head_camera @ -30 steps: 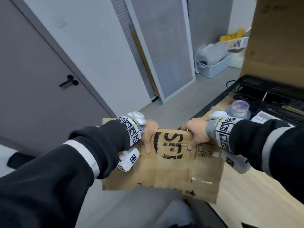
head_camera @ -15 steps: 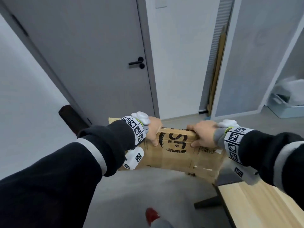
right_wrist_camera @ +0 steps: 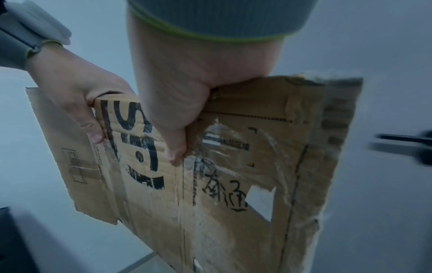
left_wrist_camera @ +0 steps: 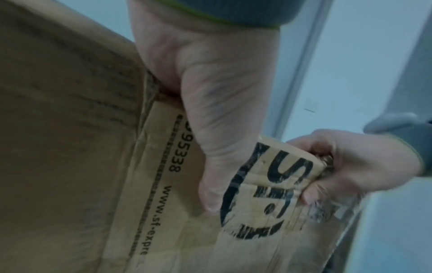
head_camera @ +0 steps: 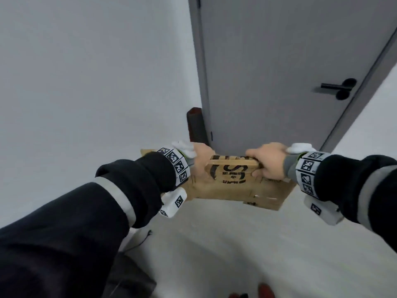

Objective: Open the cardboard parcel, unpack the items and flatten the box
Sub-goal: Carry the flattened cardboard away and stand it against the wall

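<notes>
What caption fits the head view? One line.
The left grip and right grip hold a flattened cardboard box by its top edge before a grey door.

There is one flattened cardboard sheet [head_camera: 233,190] and two hands (left hand [head_camera: 201,160], right hand [head_camera: 269,162], both gripping its top edge). There are two marker wristbands [head_camera: 177,166], one grey door [head_camera: 279,72], one black handle [head_camera: 337,88] and one dark brown post [head_camera: 196,125].

closed door [head_camera: 279,82] ahead; wall [head_camera: 86,82] left
</notes>
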Motion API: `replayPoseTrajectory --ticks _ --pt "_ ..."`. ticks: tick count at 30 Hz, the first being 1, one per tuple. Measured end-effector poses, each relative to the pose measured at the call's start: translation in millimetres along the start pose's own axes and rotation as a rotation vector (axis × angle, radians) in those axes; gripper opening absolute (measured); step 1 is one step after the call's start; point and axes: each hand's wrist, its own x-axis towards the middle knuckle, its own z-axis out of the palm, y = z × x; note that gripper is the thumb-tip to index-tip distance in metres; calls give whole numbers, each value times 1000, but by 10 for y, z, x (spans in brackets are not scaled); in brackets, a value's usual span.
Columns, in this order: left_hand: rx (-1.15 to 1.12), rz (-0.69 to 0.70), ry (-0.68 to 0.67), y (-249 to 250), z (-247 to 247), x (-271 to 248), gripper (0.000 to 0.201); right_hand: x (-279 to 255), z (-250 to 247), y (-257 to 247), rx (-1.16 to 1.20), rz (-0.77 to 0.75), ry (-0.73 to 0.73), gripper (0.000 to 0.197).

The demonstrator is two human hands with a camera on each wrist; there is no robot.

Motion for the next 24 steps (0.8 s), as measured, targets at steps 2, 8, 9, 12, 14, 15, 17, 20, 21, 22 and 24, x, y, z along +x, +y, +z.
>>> replayPoseTrajectory --ticks 2,8,9,12,14,15,17,20,21,22,24 --pt "-51 -86 -40 -572 83 -103 41 582 -194 -302 -9 -132 -16 26" --pt "138 -207 47 -1789 453 -390 35 1988 -367 -1110 -147 -419 15 34" --pt "139 -356 -160 -1938 486 -435 36 2135 -353 -1163 -157 -441 0 36" --pt "-61 -660 -375 -2438 693 -395 18 2809 -337 -1283 -174 -540 4 36" --pt "-68 -766 -460 -2646 739 -341 24 3227 -347 -1394 -172 -598 -12 33" --pt "-63 -774 -443 -2704 754 -331 23 3341 -341 -1440 -154 -620 -21 33" --pt "-110 -824 -452 -2871 763 -280 4 3712 -315 -1550 -112 -659 -63 34" --pt "-306 -984 -439 -3201 846 -252 31 4264 -282 -1768 -116 -692 -177 32" --pt "-332 -999 -429 -3306 889 -283 20 4440 -266 -1890 -135 -712 -204 27" --pt "-360 -1050 -435 -3422 991 -300 5 4601 -249 -2023 -181 -731 -221 21" --pt "-443 -1037 -495 -3540 1191 -309 9 4744 -204 -2170 -228 -732 -234 11"
